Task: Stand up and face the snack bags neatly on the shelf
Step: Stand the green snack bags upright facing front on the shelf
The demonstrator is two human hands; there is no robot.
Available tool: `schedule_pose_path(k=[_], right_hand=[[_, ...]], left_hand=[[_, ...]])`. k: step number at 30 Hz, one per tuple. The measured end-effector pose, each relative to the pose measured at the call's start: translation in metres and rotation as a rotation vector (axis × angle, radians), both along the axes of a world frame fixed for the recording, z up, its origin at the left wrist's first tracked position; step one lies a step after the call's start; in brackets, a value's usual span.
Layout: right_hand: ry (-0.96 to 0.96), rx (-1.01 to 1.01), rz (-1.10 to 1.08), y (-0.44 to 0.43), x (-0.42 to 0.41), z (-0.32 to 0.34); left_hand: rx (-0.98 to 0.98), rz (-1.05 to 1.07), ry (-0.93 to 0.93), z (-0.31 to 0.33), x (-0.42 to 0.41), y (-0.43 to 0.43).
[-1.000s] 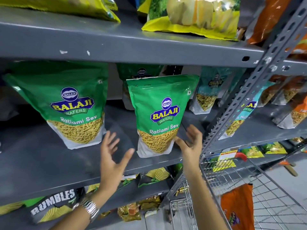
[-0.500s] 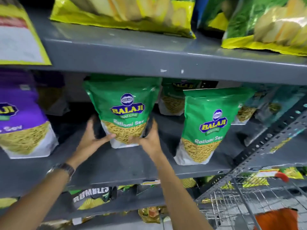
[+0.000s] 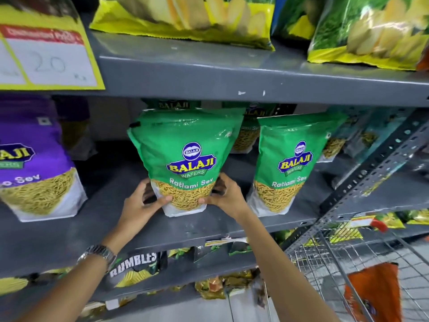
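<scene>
Both hands are gripping the green Ratlami Sev bag [image 3: 185, 159] at its base, left hand [image 3: 141, 203] and right hand [image 3: 226, 196] clamped on either side (thumbs in front), as it is standing upright, label forward, on the grey shelf [image 3: 104, 219] beside its twin bag [image 3: 287, 163].

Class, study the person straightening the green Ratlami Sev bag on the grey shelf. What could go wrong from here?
1. Both hands, left hand and right hand, squeeze only the base of the green bag; its tall top might tip forward.
2. The neighbouring green bag stands close on the right; sliding sideways could knock it.
</scene>
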State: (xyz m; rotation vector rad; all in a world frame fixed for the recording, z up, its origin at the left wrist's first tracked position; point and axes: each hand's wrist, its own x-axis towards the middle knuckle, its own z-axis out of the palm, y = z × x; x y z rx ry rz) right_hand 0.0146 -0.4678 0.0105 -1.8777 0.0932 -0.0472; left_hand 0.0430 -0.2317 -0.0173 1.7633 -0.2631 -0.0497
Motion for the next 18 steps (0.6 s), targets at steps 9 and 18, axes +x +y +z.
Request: schedule_pose_path(k=[9,18], right_hand=[[-0.024,-0.055,0.014,-0.006,-0.034,-0.002],[-0.048,-0.072,0.014,-0.008,-0.045,-0.002]], left_hand=[[0.039,-0.009,0.006,-0.001,-0.028,-0.002],[0.020,-0.038,0.017,0.001,-0.039,-0.004]])
